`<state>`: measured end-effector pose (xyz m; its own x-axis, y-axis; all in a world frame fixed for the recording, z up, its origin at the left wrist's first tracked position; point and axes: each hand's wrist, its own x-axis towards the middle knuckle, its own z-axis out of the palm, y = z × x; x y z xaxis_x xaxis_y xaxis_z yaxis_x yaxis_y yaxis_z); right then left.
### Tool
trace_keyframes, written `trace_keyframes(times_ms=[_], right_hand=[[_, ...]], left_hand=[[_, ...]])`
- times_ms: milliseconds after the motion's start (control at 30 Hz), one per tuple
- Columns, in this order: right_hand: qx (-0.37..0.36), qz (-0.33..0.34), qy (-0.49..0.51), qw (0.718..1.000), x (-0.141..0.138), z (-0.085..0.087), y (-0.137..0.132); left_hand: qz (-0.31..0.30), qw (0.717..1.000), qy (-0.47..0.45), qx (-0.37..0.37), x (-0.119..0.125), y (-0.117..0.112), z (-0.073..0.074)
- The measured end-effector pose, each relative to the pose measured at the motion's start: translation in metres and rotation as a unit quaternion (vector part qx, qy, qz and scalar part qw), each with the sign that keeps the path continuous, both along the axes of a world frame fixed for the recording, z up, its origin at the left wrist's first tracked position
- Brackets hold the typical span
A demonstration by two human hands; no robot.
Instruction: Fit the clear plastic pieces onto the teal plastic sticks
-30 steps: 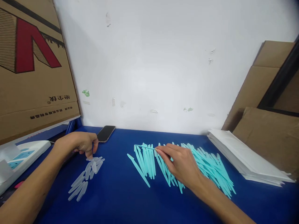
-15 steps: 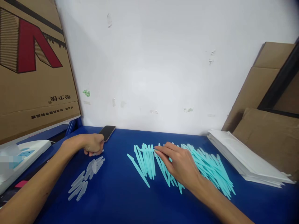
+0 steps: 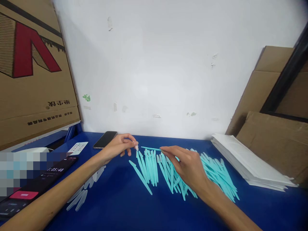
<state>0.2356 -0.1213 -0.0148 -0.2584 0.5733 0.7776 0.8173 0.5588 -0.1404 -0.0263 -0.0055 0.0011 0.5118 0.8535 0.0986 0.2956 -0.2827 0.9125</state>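
My left hand (image 3: 125, 145) pinches a small translucent cap (image 3: 137, 147) between thumb and fingertips, just above the table. Facing it, my right hand (image 3: 184, 160) grips a thin turquoise eyebrow razor (image 3: 150, 148), its far end pointing left toward the cap with a small gap between them. Below both hands lie several turquoise razors (image 3: 150, 170) in a loose row. A denser pile of razors (image 3: 220, 173) spreads to the right, partly behind my right hand. Several more translucent caps (image 3: 80, 200) lie at the left, partly covered by my left forearm.
The blue table (image 3: 115, 205) meets a white wall. A phone (image 3: 106, 140) lies near the back, and a larger lit phone (image 3: 48, 173) at the left beside a white card (image 3: 78, 148). White envelopes (image 3: 250, 163) are stacked at right, near brown cardboard (image 3: 271, 141). A printed carton (image 3: 36, 96) stands left.
My left hand has moved right from the cap pile, carrying a cap toward the razor. My right hand stays near the same spot, holding the razor. The view has shifted slightly.
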Motion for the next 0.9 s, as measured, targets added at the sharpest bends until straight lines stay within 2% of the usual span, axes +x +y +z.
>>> trace_keyframes(times_ms=[133,367,700,900], right_hand=[[0.012,0.008,0.000,1.000,-0.0010,0.0012,-0.0013],[0.000,0.012,0.027,1.000,-0.0027,0.0031,-0.0027],[-0.014,0.006,0.081,0.997,-0.0070,0.0058,-0.0072],[-0.031,-0.020,0.106,0.994,-0.0078,0.0089,-0.0069]], left_hand=[[-0.006,0.991,-0.073,-0.111,0.0055,-0.0020,-0.0066],[0.009,0.967,-0.158,-0.198,0.0045,-0.0004,-0.0017],[-0.008,0.962,-0.169,-0.215,0.0057,-0.0044,-0.0051],[0.005,0.974,-0.140,-0.177,0.0017,0.0003,-0.0036]])
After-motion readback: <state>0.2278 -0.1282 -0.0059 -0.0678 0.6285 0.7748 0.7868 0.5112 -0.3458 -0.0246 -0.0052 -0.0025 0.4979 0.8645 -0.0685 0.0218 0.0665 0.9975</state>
